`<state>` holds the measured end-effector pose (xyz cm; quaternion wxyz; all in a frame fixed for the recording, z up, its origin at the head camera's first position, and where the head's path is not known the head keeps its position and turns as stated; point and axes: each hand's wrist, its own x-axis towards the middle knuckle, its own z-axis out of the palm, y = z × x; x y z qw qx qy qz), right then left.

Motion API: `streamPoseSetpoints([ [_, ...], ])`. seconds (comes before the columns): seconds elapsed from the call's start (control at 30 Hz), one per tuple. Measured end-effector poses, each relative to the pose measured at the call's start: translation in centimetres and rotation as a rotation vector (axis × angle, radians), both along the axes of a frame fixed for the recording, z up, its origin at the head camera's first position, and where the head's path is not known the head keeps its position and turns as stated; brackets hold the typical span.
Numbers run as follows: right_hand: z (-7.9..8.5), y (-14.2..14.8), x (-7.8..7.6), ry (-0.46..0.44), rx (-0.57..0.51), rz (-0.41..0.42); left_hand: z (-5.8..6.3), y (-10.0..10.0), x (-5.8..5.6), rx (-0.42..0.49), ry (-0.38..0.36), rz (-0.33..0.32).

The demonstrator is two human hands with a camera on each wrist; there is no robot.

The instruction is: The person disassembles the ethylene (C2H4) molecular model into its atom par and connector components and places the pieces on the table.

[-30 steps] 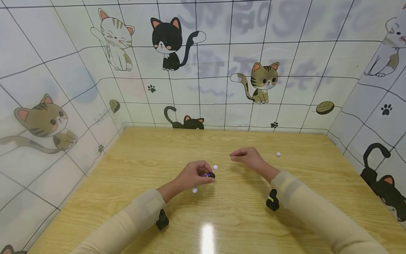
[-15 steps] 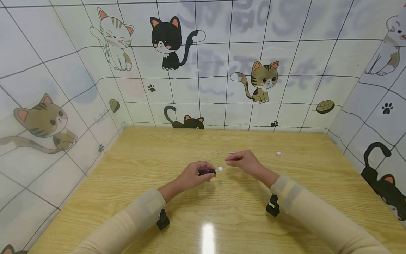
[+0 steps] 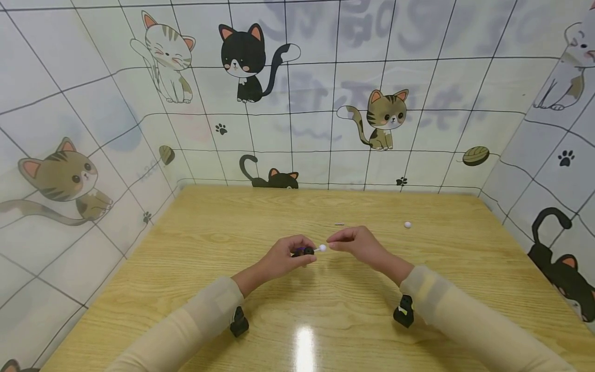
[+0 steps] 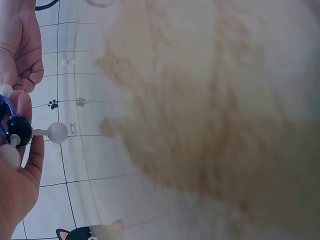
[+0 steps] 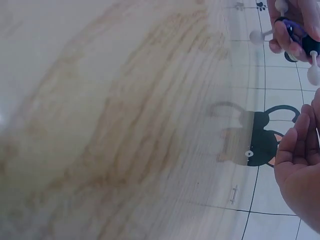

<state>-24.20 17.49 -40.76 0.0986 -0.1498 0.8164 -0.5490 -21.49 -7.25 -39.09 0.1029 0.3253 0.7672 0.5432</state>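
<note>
My left hand [image 3: 279, 257] grips a ball-and-stick molecule model [image 3: 308, 251] low over the table. Black balls joined by purple curved links make up its core, as the left wrist view shows at a black ball [image 4: 19, 131]. White balls on short white sticks stick out of it, one white ball [image 3: 323, 248] towards the right hand. My right hand [image 3: 364, 248] is just right of that ball, thumb and forefinger tips close together. I cannot tell whether a small piece is between them. In the right wrist view, its other fingers [image 5: 300, 145] curl loosely.
A short pale stick [image 3: 340, 224] lies on the wooden table [image 3: 232, 212] beyond the hands. Farther right is a loose white ball [image 3: 407, 225]. Cat-printed sheets [image 3: 316, 129] rise at the back and both sides of the table.
The right hand has moved towards me and slightly left, from the loose stick to the model. The left hand has turned the model so a white ball points right.
</note>
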Motion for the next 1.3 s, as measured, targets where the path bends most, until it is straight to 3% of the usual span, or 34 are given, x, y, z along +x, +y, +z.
streamPoseSetpoints([
  [0.3, 0.0, -0.5, 0.7, -0.011, -0.089, 0.07, -2.9, -0.1, -1.7, -0.001, -0.001, -0.029],
  [0.57, -0.1, -1.1, 1.4, -0.005, -0.118, 0.109, -3.3, -0.1, -1.9, 0.007, 0.026, -0.013],
  [0.67, -0.1, -1.2, 1.7, -0.004, -0.125, 0.111, -2.9, 0.0, -1.6, 0.009, 0.028, -0.012],
  [0.9, -0.4, -1.3, 1.9, -0.016, -0.113, 0.085, -3.4, 0.1, -1.9, 0.035, 0.022, -0.007],
  [1.3, -0.6, -1.8, 2.4, -0.01, -0.142, 0.063, -3.6, 0.3, -2.0, 0.061, 0.086, 0.016],
])
